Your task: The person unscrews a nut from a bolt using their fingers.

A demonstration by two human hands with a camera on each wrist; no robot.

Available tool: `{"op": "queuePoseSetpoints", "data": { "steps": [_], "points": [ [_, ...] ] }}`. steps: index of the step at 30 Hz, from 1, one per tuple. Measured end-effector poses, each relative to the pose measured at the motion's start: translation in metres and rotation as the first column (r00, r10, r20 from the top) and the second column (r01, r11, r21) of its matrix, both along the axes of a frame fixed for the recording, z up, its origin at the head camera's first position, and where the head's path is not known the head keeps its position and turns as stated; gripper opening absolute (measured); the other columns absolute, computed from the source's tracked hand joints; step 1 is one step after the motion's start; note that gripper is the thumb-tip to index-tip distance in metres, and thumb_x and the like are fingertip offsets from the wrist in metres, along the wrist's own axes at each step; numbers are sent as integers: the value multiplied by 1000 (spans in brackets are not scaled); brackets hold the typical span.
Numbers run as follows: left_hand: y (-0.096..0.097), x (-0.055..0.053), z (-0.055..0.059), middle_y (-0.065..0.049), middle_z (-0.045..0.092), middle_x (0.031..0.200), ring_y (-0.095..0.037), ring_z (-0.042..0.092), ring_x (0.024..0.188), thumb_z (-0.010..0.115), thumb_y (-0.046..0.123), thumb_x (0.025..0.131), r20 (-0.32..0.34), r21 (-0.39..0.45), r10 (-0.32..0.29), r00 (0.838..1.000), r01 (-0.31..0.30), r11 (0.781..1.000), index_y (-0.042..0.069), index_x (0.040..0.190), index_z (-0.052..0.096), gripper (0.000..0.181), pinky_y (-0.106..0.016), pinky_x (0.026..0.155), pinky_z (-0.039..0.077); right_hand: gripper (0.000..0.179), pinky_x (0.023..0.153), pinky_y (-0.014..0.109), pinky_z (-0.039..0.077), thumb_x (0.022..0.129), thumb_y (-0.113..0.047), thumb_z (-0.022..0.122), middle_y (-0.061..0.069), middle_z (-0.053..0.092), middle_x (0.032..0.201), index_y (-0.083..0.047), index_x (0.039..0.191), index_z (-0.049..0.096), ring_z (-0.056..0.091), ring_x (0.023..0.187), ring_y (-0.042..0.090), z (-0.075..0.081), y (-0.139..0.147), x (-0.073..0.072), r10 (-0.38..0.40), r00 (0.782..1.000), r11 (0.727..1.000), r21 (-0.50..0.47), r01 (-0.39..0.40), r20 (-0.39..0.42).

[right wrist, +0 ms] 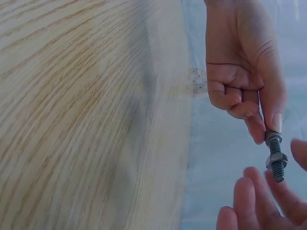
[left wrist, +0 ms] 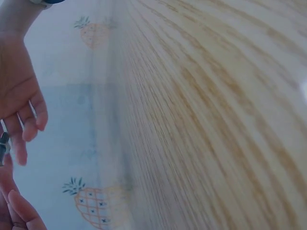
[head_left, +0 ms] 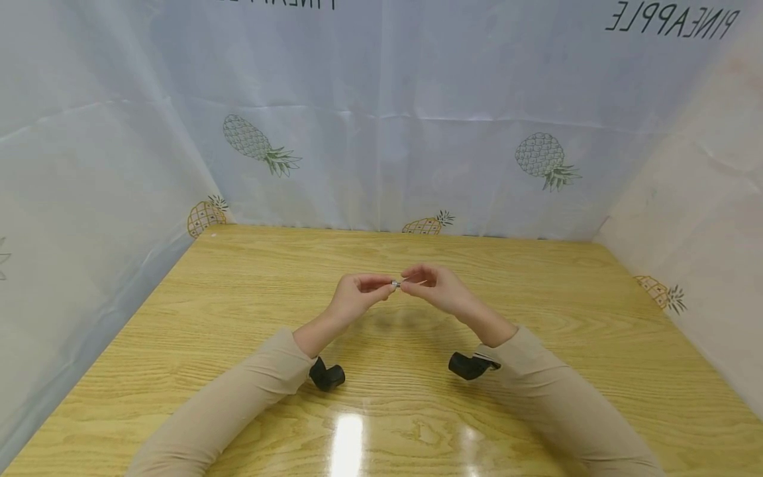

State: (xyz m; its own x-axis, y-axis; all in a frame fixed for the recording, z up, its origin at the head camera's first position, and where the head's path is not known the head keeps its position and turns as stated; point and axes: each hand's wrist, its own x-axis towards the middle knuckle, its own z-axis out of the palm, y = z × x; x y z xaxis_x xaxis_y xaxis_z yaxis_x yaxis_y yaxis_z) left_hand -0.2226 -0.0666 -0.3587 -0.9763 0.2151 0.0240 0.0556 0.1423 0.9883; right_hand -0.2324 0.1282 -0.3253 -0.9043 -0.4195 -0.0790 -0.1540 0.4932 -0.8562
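Note:
My left hand (head_left: 350, 299) pinches a metal bolt (right wrist: 274, 142) by its head end, between thumb and forefinger, in mid-air over the table. A hex nut (right wrist: 277, 159) sits on the bolt's thread, close to its free end. In the right wrist view that left hand comes down from the top, its other fingers curled in. My right hand (head_left: 442, 291) is at the threaded end, thumb and fingers spread apart on either side of the nut. In the left wrist view a dark piece of the bolt (left wrist: 4, 142) shows at the left edge, partly cut off.
The wood-grain table (head_left: 381, 411) lies below both hands. Black wrist-worn pieces hang under the left sleeve (head_left: 327, 375) and right sleeve (head_left: 467, 366). Pale curtains with pineapple prints (head_left: 381, 165) stand at the back and both sides.

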Motion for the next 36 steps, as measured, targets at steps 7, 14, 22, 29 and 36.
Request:
{"op": "queuePoseSetpoints", "data": {
  "steps": [7,14,22,29,36],
  "points": [
    [0,1,1,-13,68,113,-29,65,101,65,17,88,7,1,1,1000,-1,1000,5,113,68,28,-45,92,50,36,94,46,49,98,-27,50,18,66,112,0,118,59,62,102,33,-1,1,0,25,998,1000,-7,-25,52],
    [0,1,0,-13,69,109,-18,67,91,67,18,87,-14,-5,7,1000,-7,1000,4,111,69,28,-44,90,52,31,89,48,50,90,-18,62,19,61,115,-1,116,58,62,101,31,-1,0,2,7,1000,1000,-17,-7,-22],
    [0,1,1,-11,70,109,-10,65,86,66,19,87,6,-18,28,1000,-28,999,8,111,69,26,-45,88,51,40,94,48,48,97,-29,51,20,65,114,1,123,57,60,104,32,0,1,1,26,999,1000,-6,-26,19],
    [0,1,0,-11,70,108,-11,66,86,67,18,87,6,-11,31,999,-31,999,6,111,69,27,-45,89,51,27,92,49,48,92,-19,59,17,62,115,-2,114,59,60,103,31,-4,1,1,3,1000,1000,-22,-3,2],
    [0,1,0,-10,70,105,-6,64,82,66,20,87,-5,-19,34,999,-34,999,8,110,69,26,-44,86,51,38,93,45,48,94,-26,57,17,62,119,-1,124,56,59,106,29,-3,1,0,4,1000,1000,-3,-4,5]
  ]
}}
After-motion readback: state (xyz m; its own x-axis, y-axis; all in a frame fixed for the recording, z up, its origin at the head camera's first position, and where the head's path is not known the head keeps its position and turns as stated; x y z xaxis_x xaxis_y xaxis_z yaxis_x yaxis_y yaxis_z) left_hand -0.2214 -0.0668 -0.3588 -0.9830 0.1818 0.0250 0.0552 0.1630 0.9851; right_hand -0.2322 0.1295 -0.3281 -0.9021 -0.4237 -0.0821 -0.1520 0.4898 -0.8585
